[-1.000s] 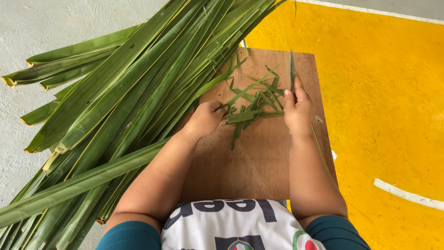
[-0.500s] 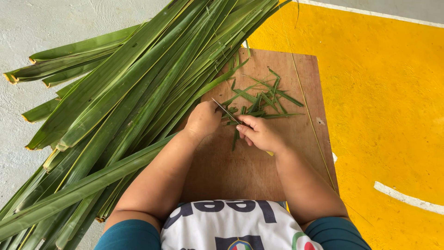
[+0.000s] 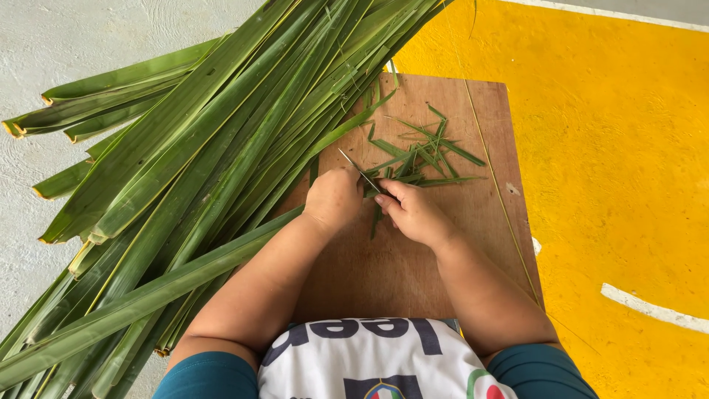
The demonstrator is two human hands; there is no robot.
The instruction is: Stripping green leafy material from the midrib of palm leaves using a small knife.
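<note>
From the head camera, looking straight down, a brown wooden board (image 3: 413, 266) lies on the floor, partly on a yellow painted area (image 3: 613, 170) and partly on pale grey concrete (image 3: 66, 44).

A thick bundle of long green palm leaves (image 3: 221, 162) runs diagonally across the concrete and over the board's upper left corner.

The left hand (image 3: 332, 198) rests on the board with its fingers curled shut around a thin blade (image 3: 360, 171), whose metal tip points up and to the left.

The right hand (image 3: 415, 214) lies just beside it, fingers pinched together on a narrow green leaf strip (image 3: 377, 218) at the blade.

A small heap of cut green strips (image 3: 421, 155) lies just beyond both hands.

A thin pale leaf rib (image 3: 502, 199) lies along the board's right side.
</note>
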